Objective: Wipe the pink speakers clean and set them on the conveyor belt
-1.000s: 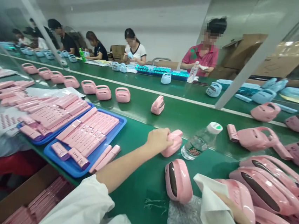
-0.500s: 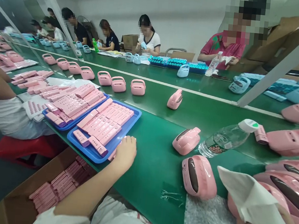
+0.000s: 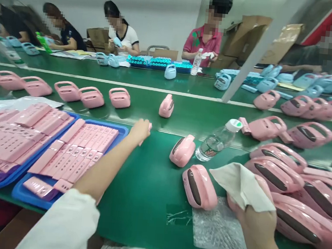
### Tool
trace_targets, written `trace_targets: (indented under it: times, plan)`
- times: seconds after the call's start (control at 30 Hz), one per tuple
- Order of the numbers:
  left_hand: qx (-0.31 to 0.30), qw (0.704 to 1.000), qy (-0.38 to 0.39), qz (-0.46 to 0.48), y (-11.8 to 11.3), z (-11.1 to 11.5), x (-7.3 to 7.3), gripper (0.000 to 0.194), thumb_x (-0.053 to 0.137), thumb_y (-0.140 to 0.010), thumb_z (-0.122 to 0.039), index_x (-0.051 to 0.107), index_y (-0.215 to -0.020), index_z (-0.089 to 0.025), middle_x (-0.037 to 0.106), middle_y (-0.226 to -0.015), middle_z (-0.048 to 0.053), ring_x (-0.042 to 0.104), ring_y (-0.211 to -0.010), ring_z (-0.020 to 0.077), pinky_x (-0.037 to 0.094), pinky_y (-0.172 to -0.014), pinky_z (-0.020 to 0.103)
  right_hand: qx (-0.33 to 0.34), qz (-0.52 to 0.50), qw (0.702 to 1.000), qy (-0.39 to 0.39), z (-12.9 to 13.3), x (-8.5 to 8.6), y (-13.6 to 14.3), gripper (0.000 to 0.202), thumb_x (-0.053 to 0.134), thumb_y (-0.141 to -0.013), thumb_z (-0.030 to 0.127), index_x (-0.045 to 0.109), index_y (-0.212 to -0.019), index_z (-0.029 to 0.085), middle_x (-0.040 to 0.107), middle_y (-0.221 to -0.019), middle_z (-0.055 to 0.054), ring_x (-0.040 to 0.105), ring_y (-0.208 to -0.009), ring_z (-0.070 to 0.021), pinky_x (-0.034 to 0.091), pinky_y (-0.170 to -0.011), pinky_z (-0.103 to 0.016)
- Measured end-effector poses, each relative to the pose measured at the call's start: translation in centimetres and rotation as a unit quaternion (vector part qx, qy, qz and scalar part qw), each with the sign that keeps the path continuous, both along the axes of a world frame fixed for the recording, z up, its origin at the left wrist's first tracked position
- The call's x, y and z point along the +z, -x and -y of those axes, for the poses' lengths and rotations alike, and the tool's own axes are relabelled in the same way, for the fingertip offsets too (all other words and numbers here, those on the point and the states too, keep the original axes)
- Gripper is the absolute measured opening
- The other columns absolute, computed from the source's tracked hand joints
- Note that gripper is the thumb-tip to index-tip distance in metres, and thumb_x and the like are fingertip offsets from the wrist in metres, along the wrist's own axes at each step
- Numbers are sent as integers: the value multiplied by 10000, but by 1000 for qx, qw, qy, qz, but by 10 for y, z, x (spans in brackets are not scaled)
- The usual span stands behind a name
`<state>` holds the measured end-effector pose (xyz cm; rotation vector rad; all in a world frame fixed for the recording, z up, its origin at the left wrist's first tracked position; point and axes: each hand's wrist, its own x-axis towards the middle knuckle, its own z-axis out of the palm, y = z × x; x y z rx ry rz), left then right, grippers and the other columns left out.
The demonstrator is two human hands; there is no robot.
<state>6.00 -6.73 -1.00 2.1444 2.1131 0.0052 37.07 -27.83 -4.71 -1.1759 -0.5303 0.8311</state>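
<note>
While the left hand [image 3: 138,132] reached out near the bench's far edge, its fingers were closed on a slim pink bar [image 3: 150,127], only bits of it showing. The right hand [image 3: 259,223] gripped a limp, matte white cloth [image 3: 240,182] against a rounded pink casing [image 3: 232,203], mostly covered; fingertips hidden from where I stood.

Two more casings sat on the smooth green bench [image 3: 135,203]: a loaf-shaped one [image 3: 202,186] in glossy plastic with a long dark oval window, and a smaller-looking one [image 3: 182,151] just behind it. Crinkly clear plastic sheet [image 3: 217,229] lay under the near one's edge. Blue plastic tray [image 3: 123,131], raised rim, held flat rectangular pink bars [image 3: 85,148] with rows of small dark marks; a second loaded tray stood beside it.

Clear ribbed bottle [image 3: 212,146]: white cap with a green top, dark green label, lettering too blurred for me to read. Marks on the bars were also too small to make out.

Bottle stood between the smaller-looking casing and the glossy pile [image 3: 275,174] at right. Loop-handled pink casings lined the belt; across it, co-workers sat among light-blue casings [image 3: 170,72], and a slanting pale post [image 3: 257,51] cut across the view.
</note>
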Motion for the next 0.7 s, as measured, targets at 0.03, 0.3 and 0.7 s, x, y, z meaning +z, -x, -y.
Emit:
trace_targets:
  times: [0.03, 0.3, 0.7]
  plan:
    - [11, 1000, -13, 5, -7, -27, 2, 333, 605, -900, -214, 572, -1218, -120, 587, -1254, 145, 585, -1144, 271, 482, -964, 431, -13, -49, 999, 7, -3, 10, 3, 336, 819, -641, 342, 654, -929, 290, 641, -778, 60, 643, -691, -140, 591, -548, -243]
    - [43, 995, -41, 79, -39, -142, -10, 363, 613, -929, -339, 579, -1240, -155, 599, -1266, 111, 616, -1103, 245, 541, -922, 463, -90, -288, 946, 117, 30, 42, 15, 260, 664, -799, 356, 706, -1017, 222, 763, -1006, -66, 739, -905, -233, 645, -632, -333]
    - [-93, 967, -110, 208, -58, -21, 39, 314, 529, -891, -212, 597, -1186, -127, 589, -1168, 127, 641, -959, 220, 504, -932, 372, -123, 264, 952, -96, -103, 95, -14, 324, 697, -789, 304, 691, -1092, 189, 687, -1234, -71, 521, -1336, -265, 345, -1197, -415]
